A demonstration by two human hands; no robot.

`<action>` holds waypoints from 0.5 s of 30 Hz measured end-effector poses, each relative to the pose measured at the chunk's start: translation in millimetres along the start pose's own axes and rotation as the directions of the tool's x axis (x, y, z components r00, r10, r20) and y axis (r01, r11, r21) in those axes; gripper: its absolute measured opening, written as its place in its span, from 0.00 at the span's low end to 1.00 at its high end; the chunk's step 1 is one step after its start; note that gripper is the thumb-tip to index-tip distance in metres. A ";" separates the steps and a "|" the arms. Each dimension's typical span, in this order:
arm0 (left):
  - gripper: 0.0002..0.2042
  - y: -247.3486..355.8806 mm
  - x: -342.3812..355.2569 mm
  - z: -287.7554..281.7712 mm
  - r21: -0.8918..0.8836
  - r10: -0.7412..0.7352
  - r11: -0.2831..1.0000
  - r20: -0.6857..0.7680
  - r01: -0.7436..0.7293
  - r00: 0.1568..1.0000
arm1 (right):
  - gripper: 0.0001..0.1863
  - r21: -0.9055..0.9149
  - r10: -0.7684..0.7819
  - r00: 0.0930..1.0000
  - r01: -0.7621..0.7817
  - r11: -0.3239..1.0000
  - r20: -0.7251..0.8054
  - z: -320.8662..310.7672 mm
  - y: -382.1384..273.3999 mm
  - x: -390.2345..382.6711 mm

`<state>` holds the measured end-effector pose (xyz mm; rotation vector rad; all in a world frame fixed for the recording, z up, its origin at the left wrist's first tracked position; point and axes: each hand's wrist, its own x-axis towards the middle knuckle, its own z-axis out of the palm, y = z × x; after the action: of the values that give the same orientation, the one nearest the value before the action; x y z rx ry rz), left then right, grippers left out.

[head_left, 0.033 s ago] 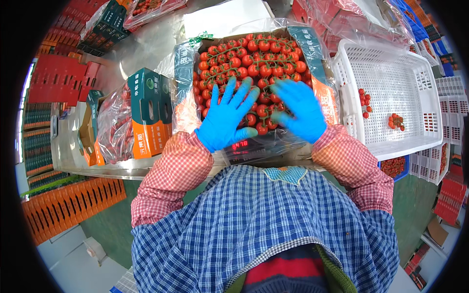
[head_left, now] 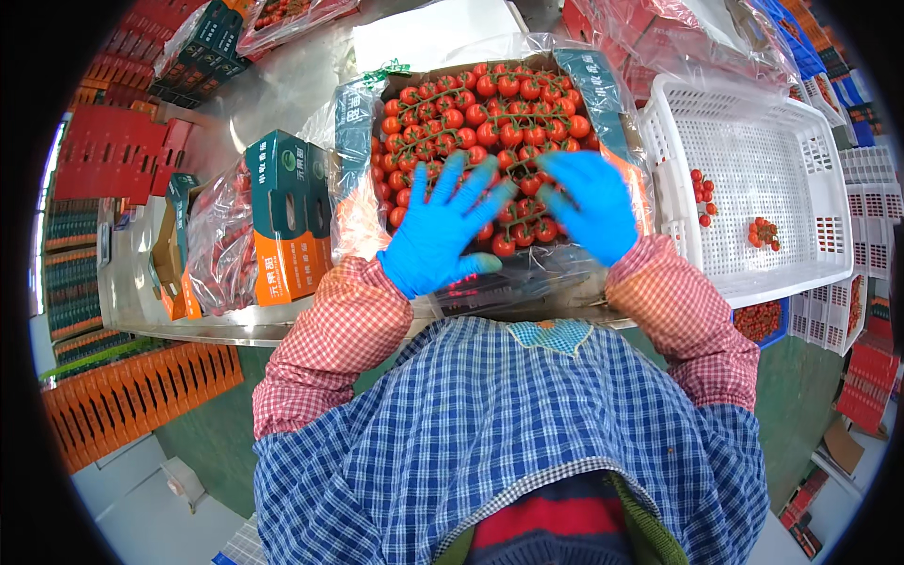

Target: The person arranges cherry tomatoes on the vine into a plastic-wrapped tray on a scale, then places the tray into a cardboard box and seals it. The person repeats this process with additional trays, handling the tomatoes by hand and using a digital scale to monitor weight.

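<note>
A cardboard box (head_left: 587, 85), lined with clear plastic film, stands before me, full of cherry tomatoes on the vine (head_left: 490, 113) laid in rows. Over its near left part is my left hand (head_left: 433, 234), in a blue glove, its fingers spread on or just above the fruit. My right hand (head_left: 595, 202), gloved alike, is at the near right side of the tomatoes. Its fingers are apart and slightly bent, and nothing shows in them. Both palms hide some fruit beneath. Partly covered by film, a dark scale display (head_left: 466, 294) lies at the box's near edge.
On the right is a white plastic crate (head_left: 753, 259) with two small tomato clusters inside. To the left stands a green and orange box (head_left: 292, 226) with film-wrapped contents. White sheets (head_left: 433, 33) lie beyond the tomatoes. Stacked orange cartons (head_left: 151, 395) are at lower left.
My right hand has shifted a little to the right and nearer me, its fingers more bent. My left hand has slid slightly to the right, still spread.
</note>
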<state>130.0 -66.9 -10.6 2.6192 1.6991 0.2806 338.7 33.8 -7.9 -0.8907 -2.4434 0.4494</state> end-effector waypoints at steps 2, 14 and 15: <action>0.40 10.4 2.1 0.1 -0.063 0.134 0.990 0.118 -0.127 0.984 | 0.14 -0.184 -0.200 0.967 0.170 0.968 -0.158 -4.7 12.4 9.6; 0.36 11.5 8.2 14.9 0.010 0.071 0.997 0.053 -0.071 0.996 | 0.15 -0.354 -0.231 0.967 0.179 0.918 -0.109 13.0 19.0 15.2; 0.36 12.6 7.4 14.1 0.027 0.064 0.998 0.013 -0.065 0.998 | 0.15 -0.374 -0.301 0.951 0.254 0.892 -0.072 12.5 18.4 16.7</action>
<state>146.5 -64.1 -22.1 2.6927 1.6287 0.2436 329.9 56.8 -21.0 -0.6629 -2.5199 -0.1648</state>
